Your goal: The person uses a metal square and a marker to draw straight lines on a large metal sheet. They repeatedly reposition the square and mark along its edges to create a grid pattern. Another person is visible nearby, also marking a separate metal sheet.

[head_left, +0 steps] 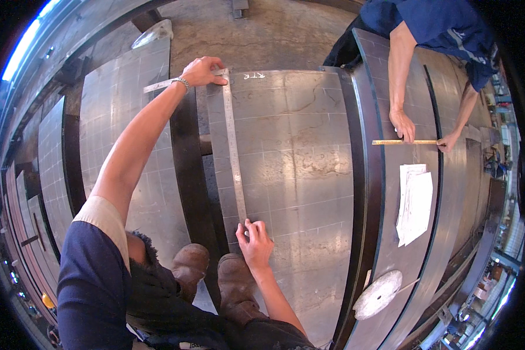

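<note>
A steel carpenter's square (pixel 232 134) lies on a grey metal plate (pixel 309 192) in front of me. Its long blade runs toward me along the plate's left part; its short leg points left past the far edge. My left hand (pixel 202 71), with a chain bracelet at the wrist, is closed on the square's far corner. At the blade's near end my right hand (pixel 255 242) pinches a small white marking stick (pixel 247 233), its fingertips close to the blade. Thin pale lines cross the plate in a grid, and white chalk marks sit near its far edge.
Another gridded plate (pixel 125 134) lies to the left across a dark gap. My boots (pixel 237 286) stand by the near end. On the right, a co-worker's hands (pixel 402 123) hold a yellow rule (pixel 388 142) across a beam, near white papers (pixel 415 204) and a pale disc (pixel 378 294).
</note>
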Motion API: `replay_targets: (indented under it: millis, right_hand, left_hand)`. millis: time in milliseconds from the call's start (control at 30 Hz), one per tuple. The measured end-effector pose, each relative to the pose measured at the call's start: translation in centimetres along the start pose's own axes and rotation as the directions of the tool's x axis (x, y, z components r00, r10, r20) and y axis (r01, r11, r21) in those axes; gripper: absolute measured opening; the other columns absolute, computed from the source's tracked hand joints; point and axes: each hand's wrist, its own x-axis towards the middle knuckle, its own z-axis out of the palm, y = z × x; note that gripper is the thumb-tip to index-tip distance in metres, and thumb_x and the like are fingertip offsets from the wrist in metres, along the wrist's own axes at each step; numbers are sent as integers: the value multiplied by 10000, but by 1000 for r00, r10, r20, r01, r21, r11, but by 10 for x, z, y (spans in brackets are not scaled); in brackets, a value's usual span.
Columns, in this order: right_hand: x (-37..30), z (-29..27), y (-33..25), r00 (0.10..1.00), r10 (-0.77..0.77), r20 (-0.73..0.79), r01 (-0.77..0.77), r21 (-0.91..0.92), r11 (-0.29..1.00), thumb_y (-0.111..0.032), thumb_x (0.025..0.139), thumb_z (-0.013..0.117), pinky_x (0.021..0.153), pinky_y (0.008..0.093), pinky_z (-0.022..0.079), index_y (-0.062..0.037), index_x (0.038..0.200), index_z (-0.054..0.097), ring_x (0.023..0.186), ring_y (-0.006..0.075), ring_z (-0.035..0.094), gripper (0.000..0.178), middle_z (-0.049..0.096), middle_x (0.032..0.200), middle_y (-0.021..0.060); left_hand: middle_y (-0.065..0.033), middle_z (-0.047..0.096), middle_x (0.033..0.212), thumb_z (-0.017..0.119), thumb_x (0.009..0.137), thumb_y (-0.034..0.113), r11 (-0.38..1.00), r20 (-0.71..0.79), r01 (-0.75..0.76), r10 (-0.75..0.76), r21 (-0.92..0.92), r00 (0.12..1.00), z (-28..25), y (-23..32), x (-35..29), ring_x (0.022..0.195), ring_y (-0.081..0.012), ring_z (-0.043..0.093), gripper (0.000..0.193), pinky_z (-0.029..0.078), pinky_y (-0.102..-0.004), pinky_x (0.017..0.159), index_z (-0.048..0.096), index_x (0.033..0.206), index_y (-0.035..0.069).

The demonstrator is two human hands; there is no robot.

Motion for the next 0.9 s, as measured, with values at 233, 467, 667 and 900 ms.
replay_targets:
  millis: [233, 467, 667, 900]
  right_hand:
    - [0, -2, 2, 1000, 7, 4, -7, 20, 1000, -143, 842, 814, 530, 326, 550, -65, 954, 683, 660, 175, 690, 189, 607, 858, 33]
    - [1, -1, 0, 999, 36, 20, -37, 80, 996, -137, 842, 812, 546, 324, 563, -56, 945, 675, 676, 188, 707, 189, 625, 878, 44]
    - [2, -4, 0, 997, 71, 35, -75, 102, 992, -130, 837, 812, 564, 315, 574, -51, 935, 672, 702, 183, 707, 189, 635, 887, 47]
    - [2, -2, -1, 996, 87, 36, -91, 107, 990, -123, 827, 815, 574, 312, 582, -47, 917, 674, 717, 183, 705, 184, 639, 892, 46]
  left_hand:
    - [-158, 730, 1164, 888, 697, 508, 999, -4, 35, -35, 10, 999, -1, 12, -5, 1144, -317, 678, 641, 527, -428, 979, 717, 1190, 135]
    - [-115, 732, 1182, 891, 678, 532, 999, 5, 34, -34, 5, 999, 1, -6, 2, 1129, -305, 682, 659, 535, -429, 962, 711, 1212, 189]
    - [-155, 720, 1195, 892, 689, 529, 999, 23, 52, -51, -6, 998, -1, 4, -2, 1158, -324, 671, 675, 522, -431, 997, 705, 1214, 148]
    - [-162, 714, 1188, 889, 687, 527, 998, 13, 50, -51, 24, 999, -1, 5, -2, 1147, -329, 671, 678, 523, -438, 981, 704, 1220, 152]
